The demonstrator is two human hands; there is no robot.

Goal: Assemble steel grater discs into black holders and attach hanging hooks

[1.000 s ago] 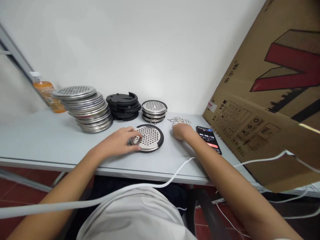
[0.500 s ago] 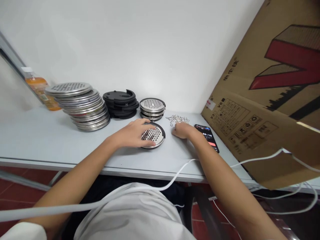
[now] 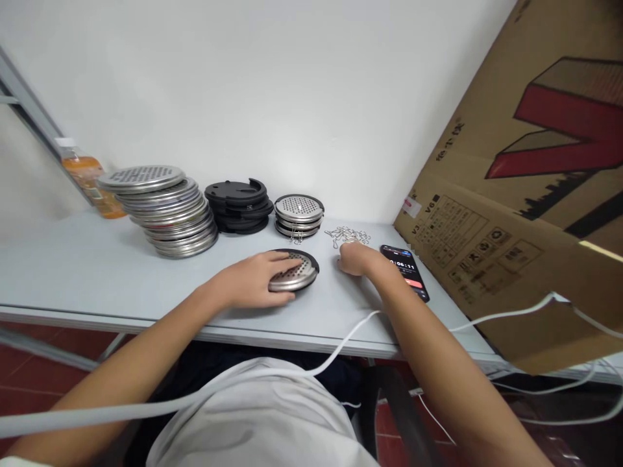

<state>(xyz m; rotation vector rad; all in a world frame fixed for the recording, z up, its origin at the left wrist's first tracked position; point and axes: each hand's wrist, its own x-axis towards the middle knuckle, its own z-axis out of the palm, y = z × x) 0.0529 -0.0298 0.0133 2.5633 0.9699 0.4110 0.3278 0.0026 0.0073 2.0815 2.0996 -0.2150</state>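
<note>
My left hand [image 3: 256,280] grips a round perforated metal disc with a black rim [image 3: 299,272] and tilts its near edge up off the grey table [image 3: 73,272]. My right hand [image 3: 354,257] rests closed on the table just right of the disc, at the near edge of a small heap of metal clips [image 3: 348,234]; whether it pinches a clip is hidden. Behind the disc stands a short stack of finished perforated discs [image 3: 298,215].
A tall stack of bare metal discs [image 3: 163,209] and a stack of black rings [image 3: 239,204] stand along the back wall. An orange drink bottle [image 3: 87,178] is far left. A phone with a running timer [image 3: 405,270] lies beside a leaning cardboard box [image 3: 525,188]. A white cable [image 3: 350,327] crosses the front edge.
My left hand slid over the disc, closed on it and lifted its near edge from lying flat. My right hand stayed by the clips.
</note>
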